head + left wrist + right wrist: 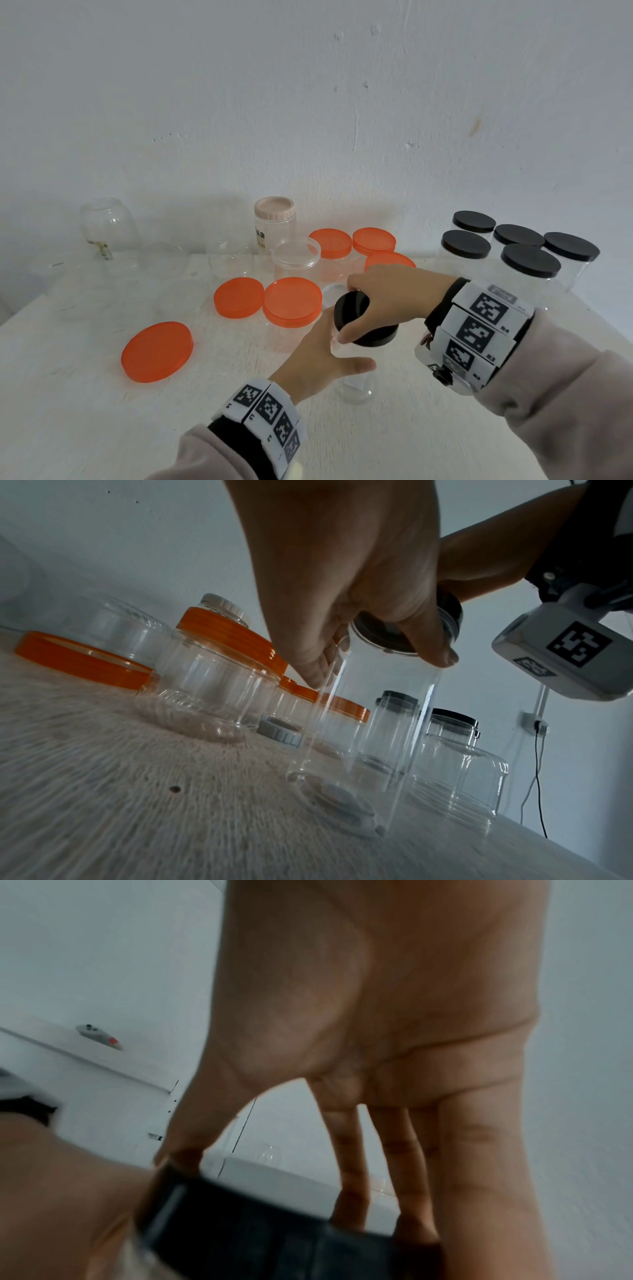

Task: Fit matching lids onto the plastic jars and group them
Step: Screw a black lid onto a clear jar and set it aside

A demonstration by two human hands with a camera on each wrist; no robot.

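At table centre, head view — right hand grips black lid on the clear jar; left hand wraps the jar. Left wrist: jar upright on table, fingers curled round its neck. Right wrist: fingertips clamp lid rim — blurred.

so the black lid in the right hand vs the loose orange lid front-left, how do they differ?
The black lid sits tilted on a clear jar, gripped by the right hand; the orange lid lies flat on the table, untouched. The orange lid looks wider. Both are round.
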